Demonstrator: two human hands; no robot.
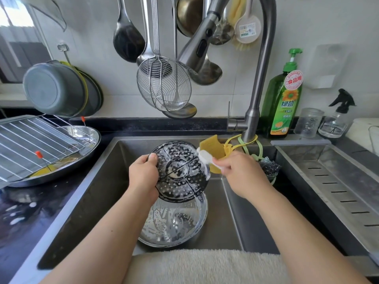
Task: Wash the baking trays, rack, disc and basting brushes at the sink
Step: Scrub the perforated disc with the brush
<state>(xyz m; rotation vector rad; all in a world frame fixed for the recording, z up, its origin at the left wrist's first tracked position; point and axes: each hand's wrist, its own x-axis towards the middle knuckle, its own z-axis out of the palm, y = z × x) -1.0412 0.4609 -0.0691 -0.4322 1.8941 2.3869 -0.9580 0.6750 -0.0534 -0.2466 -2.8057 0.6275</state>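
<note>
Black disc point(180, 173), foam-blurred, hides part of round tray point(174, 226) beneath.

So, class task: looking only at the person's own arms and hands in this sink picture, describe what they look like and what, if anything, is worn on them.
Both forearms are bare as far as the frame shows: no sleeves or gloves. No watch, bracelet or ring is visible on the left hand or the right hand. Fingernails look short and unpainted.

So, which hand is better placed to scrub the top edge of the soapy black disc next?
The right hand: it already holds the white brush, whose head touches the disc at its upper right edge. The left hand grips the disc's left rim.
</note>
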